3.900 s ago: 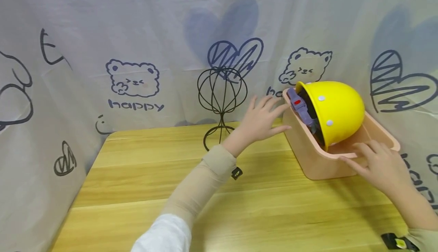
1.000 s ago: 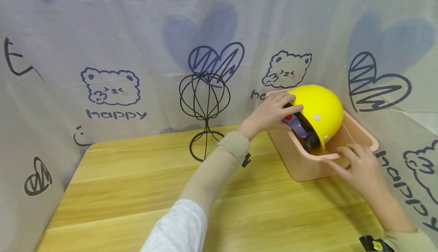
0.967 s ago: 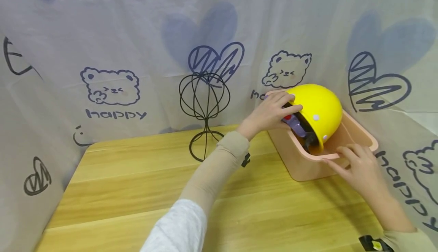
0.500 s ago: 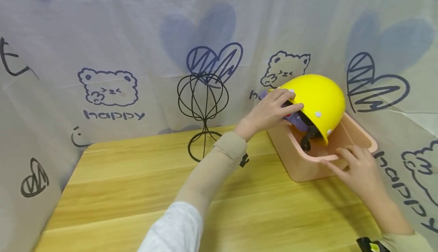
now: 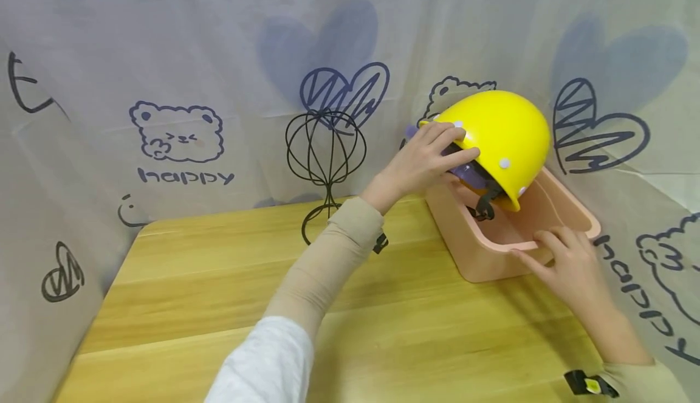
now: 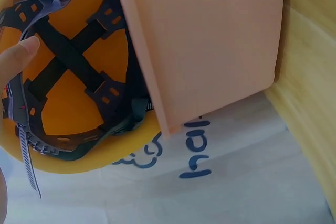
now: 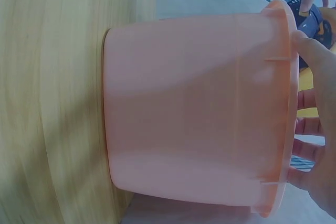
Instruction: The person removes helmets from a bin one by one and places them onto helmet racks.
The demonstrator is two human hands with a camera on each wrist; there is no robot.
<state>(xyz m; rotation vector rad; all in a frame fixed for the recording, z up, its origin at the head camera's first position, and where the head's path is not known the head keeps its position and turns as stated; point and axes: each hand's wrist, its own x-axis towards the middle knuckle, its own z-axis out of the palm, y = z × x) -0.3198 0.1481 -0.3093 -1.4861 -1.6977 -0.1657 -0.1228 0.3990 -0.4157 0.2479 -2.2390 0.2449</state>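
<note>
At bin [image 5: 462, 236]: left hand [image 5: 418, 158] gripping helmet [image 5: 500, 132], right hand [image 5: 574, 269] pinching rim [image 5: 500, 247].

dim wrist views (soft shadows)

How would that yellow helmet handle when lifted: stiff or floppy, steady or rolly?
The yellow helmet is probably stiff: it shows no sag in the left hand. Its black inner straps look thin, so may flex. Set upside down, it would likely rock, being rounded on top.

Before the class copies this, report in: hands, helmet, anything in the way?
Left hand gripping helmet brim. Right hand gripping bin rim. Helmet tilted at bin's mouth. Wire stand apart, nothing seen blocking.
</note>
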